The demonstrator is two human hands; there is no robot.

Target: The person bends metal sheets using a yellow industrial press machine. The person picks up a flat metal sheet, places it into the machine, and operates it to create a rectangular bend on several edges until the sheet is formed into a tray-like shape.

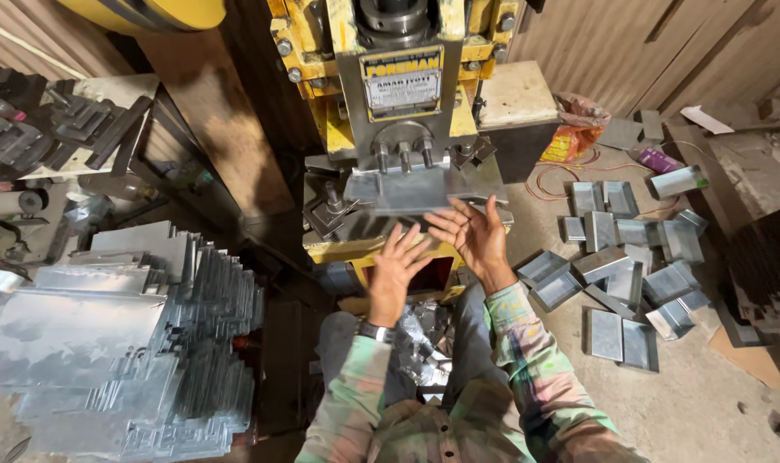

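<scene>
Left hand (396,267) and right hand (473,233) were open, fingers spread, gripping nothing, just below a flat metal sheet (407,190) on the yellow press (399,77). Sheet's near edge blurred; contact unclear. Blank stack (107,334) lay left, cut off; bent trays (626,257) right.

Stack of flat galvanized sheets (107,343) at left. Folded metal trays (630,274) scattered on floor at right. Orange plastic bag (574,137) near red wire coil (553,176). Dark metal brackets (73,120) on shelf, upper left. Scrap offcuts (424,343) below press.
</scene>
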